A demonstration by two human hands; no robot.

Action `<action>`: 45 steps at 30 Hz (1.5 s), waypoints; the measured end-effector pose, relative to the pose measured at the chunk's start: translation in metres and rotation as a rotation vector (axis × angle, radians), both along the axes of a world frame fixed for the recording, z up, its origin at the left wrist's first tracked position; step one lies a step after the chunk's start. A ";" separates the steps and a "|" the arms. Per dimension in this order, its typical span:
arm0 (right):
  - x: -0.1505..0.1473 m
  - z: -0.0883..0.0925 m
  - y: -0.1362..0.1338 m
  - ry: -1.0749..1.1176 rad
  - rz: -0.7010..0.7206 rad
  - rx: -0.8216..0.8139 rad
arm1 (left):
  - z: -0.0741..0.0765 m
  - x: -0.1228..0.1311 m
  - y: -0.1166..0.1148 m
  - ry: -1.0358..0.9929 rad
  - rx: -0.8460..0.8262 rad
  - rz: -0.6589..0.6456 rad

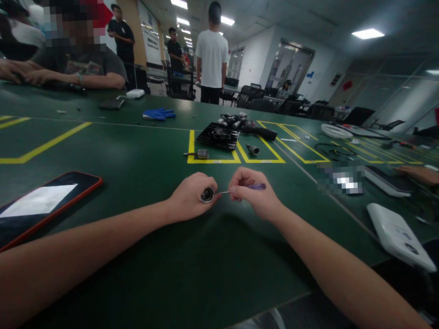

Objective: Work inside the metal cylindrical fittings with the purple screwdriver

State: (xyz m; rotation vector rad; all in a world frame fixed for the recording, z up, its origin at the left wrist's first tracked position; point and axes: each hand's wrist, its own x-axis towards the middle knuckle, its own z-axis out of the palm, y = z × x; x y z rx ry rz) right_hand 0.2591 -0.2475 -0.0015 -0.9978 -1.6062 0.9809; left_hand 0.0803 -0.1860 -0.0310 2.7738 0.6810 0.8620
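Note:
My left hand (192, 198) is closed round a small metal cylinder (207, 195), its hollow end turned toward me. In my right hand (254, 189) is a thin screwdriver (257, 186) with a purplish handle, pinched between thumb and fingers. Its shaft points left and reaches the cylinder's side; the tip is hidden by my left fingers. Beyond my hands, a metal cylinder with a shaft (201, 154) lies inside a yellow taped box. A cone-ended metal part (253, 149) lies to its right.
Behind these parts are a black glossy packet (218, 136) and a dark tool-like bundle (235, 120). A blue glove (159, 114) lies farther back. At left is a large phone-like device (45, 207); at right, a white device (400, 233). Another person sits across the table, and a co-worker's hand rests at far right.

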 end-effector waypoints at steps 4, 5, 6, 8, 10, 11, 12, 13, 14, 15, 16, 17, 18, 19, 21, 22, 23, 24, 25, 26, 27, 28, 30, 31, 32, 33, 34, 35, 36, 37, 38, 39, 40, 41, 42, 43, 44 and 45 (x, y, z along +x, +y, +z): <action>0.000 -0.001 0.001 0.014 -0.001 0.003 | 0.000 0.000 0.000 0.002 -0.008 0.004; 0.000 -0.001 0.000 0.006 -0.002 0.012 | 0.000 0.000 0.000 0.000 -0.011 0.007; 0.001 0.000 -0.002 -0.005 -0.005 0.024 | 0.000 0.000 0.000 -0.001 -0.014 0.010; 0.001 0.003 -0.005 -0.033 -0.021 0.054 | 0.000 0.000 0.000 0.001 -0.024 0.017; 0.001 0.005 -0.008 -0.064 -0.039 0.084 | 0.000 0.000 0.000 0.011 -0.033 0.024; 0.001 0.006 -0.009 -0.080 -0.044 0.097 | 0.001 0.000 0.000 0.018 -0.036 0.027; 0.000 0.007 -0.010 -0.094 -0.046 0.107 | 0.001 0.000 0.000 0.025 -0.037 0.030; 0.000 0.007 -0.010 -0.105 -0.046 0.113 | 0.001 0.000 0.000 0.030 -0.037 0.031; -0.001 0.007 -0.011 -0.112 -0.043 0.114 | 0.001 0.000 0.000 0.034 -0.036 0.032; -0.001 0.007 -0.010 -0.114 -0.040 0.110 | 0.001 -0.001 0.000 0.037 -0.034 0.030; -0.002 0.006 -0.010 -0.111 -0.036 0.101 | 0.001 -0.001 0.000 0.039 -0.033 0.028; -0.002 0.005 -0.009 -0.102 -0.033 0.087 | 0.000 -0.001 -0.001 0.040 -0.031 0.026; -0.002 0.004 -0.008 -0.089 -0.029 0.070 | 0.000 -0.001 -0.001 0.040 -0.030 0.024; -0.002 0.003 -0.007 -0.074 -0.026 0.051 | 0.000 -0.002 -0.001 0.040 -0.029 0.023; -0.003 0.001 -0.005 -0.039 -0.020 0.012 | 0.000 -0.002 -0.001 0.037 -0.026 0.021; -0.003 0.000 -0.003 -0.022 -0.019 -0.005 | 0.000 -0.002 -0.001 0.034 -0.025 0.020; -0.002 -0.001 -0.002 -0.005 -0.020 -0.020 | 0.000 -0.002 -0.001 0.032 -0.023 0.018; -0.002 -0.002 -0.001 0.010 -0.021 -0.031 | 0.001 -0.002 -0.001 0.031 -0.022 0.016; -0.002 -0.004 0.000 0.023 -0.022 -0.040 | 0.001 -0.002 -0.001 0.030 -0.020 0.015; -0.002 -0.004 0.001 0.033 -0.021 -0.047 | 0.001 -0.002 -0.001 0.029 -0.018 0.014; -0.002 -0.005 0.002 0.040 -0.020 -0.052 | 0.002 -0.002 -0.001 0.030 -0.016 0.013; -0.002 -0.005 0.003 0.043 -0.017 -0.054 | 0.002 -0.002 -0.002 0.030 -0.015 0.013; -0.002 -0.005 0.002 0.039 -0.011 -0.048 | 0.002 -0.002 -0.002 0.030 -0.014 0.017; -0.003 -0.003 0.002 0.032 -0.009 -0.041 | 0.002 -0.002 -0.002 0.030 -0.013 0.019; -0.002 -0.002 0.000 0.021 -0.010 -0.031 | 0.002 -0.002 -0.002 0.029 -0.014 0.023; -0.002 0.000 -0.001 0.007 -0.012 -0.018 | 0.002 -0.003 -0.002 0.029 -0.015 0.026; -0.002 0.002 -0.003 -0.011 -0.017 -0.002 | 0.002 -0.003 -0.002 0.029 -0.016 0.029; -0.002 0.003 -0.005 -0.030 -0.024 0.016 | 0.002 -0.003 -0.002 0.029 -0.017 0.032; -0.002 0.005 -0.007 -0.050 -0.030 0.034 | 0.002 -0.003 -0.002 0.029 -0.018 0.033; -0.003 0.006 -0.008 -0.069 -0.035 0.050 | 0.002 -0.003 -0.003 0.031 -0.019 0.033; -0.003 0.006 -0.010 -0.085 -0.038 0.062 | 0.002 -0.003 -0.003 0.032 -0.019 0.032; -0.003 0.006 -0.010 -0.096 -0.038 0.068 | 0.002 -0.003 -0.003 0.033 -0.018 0.030; -0.004 0.006 -0.011 -0.102 -0.036 0.068 | 0.002 -0.003 -0.003 0.033 -0.018 0.028; -0.004 0.005 -0.011 -0.101 -0.034 0.062 | 0.002 -0.004 -0.003 0.033 -0.016 0.027; -0.005 0.005 -0.010 -0.096 -0.030 0.050 | 0.002 -0.004 -0.003 0.032 -0.015 0.025; -0.005 0.004 -0.009 -0.085 -0.026 0.033 | 0.001 -0.004 -0.003 0.032 -0.014 0.024; -0.006 0.003 -0.008 -0.072 -0.022 0.012 | 0.001 -0.004 -0.003 0.031 -0.013 0.023; -0.006 0.002 -0.007 -0.056 -0.019 -0.009 | 0.001 -0.004 -0.003 0.031 -0.013 0.021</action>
